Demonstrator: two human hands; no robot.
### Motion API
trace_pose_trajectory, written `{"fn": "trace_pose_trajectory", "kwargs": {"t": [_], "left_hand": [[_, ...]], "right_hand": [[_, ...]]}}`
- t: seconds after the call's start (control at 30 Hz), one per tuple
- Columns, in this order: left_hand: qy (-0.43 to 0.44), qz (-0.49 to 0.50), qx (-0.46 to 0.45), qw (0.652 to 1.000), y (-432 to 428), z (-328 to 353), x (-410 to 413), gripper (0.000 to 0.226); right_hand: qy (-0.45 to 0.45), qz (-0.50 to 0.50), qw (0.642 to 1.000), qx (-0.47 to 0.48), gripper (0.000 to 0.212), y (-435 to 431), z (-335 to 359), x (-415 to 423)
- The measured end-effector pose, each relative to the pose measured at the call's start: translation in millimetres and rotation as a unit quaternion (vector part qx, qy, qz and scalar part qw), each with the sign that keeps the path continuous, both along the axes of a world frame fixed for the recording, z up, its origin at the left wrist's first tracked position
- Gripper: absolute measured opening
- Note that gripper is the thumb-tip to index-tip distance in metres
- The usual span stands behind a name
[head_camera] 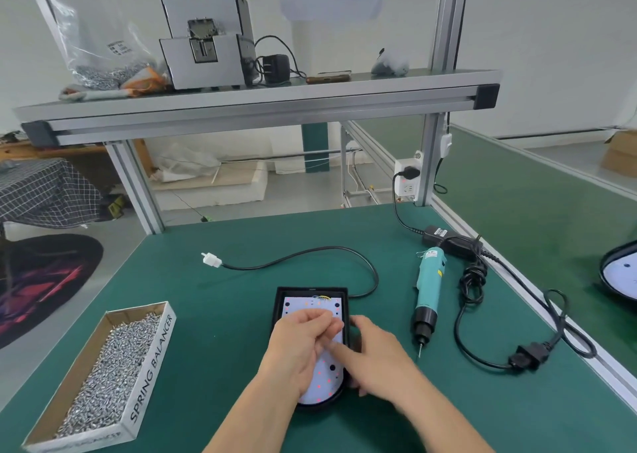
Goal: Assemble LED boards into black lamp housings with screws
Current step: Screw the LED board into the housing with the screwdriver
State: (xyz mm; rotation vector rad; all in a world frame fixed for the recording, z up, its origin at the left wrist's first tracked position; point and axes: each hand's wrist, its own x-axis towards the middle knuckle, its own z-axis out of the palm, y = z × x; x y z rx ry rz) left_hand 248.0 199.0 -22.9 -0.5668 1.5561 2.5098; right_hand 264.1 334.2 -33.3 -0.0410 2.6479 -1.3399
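A black lamp housing [312,291] lies on the green mat in front of me, with a white LED board [324,380] seated inside it. My left hand [296,349] hovers over the board's middle. Its fingers are curled and blurred, so whether they pinch a screw is unclear. My right hand [375,359] lies at the housing's right side, its index finger stretched onto the board under my left fingers and its thumb near the rim. Both hands hide much of the board. A teal electric screwdriver [429,290] lies to the right, untouched.
A cardboard box of loose screws [107,376] sits at the front left. The housing's black cable ends in a white connector [211,259]. The screwdriver's adapter [437,233] and coiled cord lie at the right. Another lamp [620,273] is at the far right. Overhead runs a shelf [258,104].
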Motion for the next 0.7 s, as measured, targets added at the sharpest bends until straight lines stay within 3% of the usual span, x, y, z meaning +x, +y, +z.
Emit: {"fn": "trace_pose_trajectory", "kwargs": {"t": [0.07,0.17,0.3,0.4,0.47,0.5,0.53,0.6,0.63,0.7], "left_hand": [[-0.003,0.002,0.021,1.000,-4,1,0,0.010],[-0.019,0.015,0.060,0.998,-11,1,-1,0.011],[-0.033,0.026,0.099,0.994,-16,2,-1,0.008],[-0.040,0.028,0.096,0.994,-17,2,-1,0.007],[-0.039,0.022,0.084,0.995,-17,2,0,0.007],[-0.037,0.019,0.076,0.996,-17,3,0,0.008],[-0.034,0.017,0.063,0.997,-14,3,0,0.007],[-0.022,0.012,0.024,0.999,-6,1,0,0.006],[-0.016,0.007,0.000,1.000,-1,0,0,0.006],[-0.008,-0.008,-0.040,0.999,7,-3,2,0.007]], "right_hand": [[0.059,-0.046,0.997,0.032,0.049,25,11,-12],[0.148,-0.223,0.959,0.097,0.053,74,25,-47],[0.009,-0.226,0.949,0.221,0.071,99,25,-88],[-0.018,-0.255,0.944,0.208,0.073,98,14,-102],[-0.032,-0.303,0.949,0.073,0.061,101,7,-107],[-0.045,-0.322,0.945,-0.050,0.052,102,5,-106],[-0.059,-0.327,0.922,-0.198,0.041,103,4,-103],[-0.087,-0.298,0.845,-0.436,0.026,98,8,-92],[-0.078,-0.271,0.815,-0.507,0.025,93,11,-86],[-0.036,-0.219,0.787,-0.576,0.022,81,22,-76]]}}
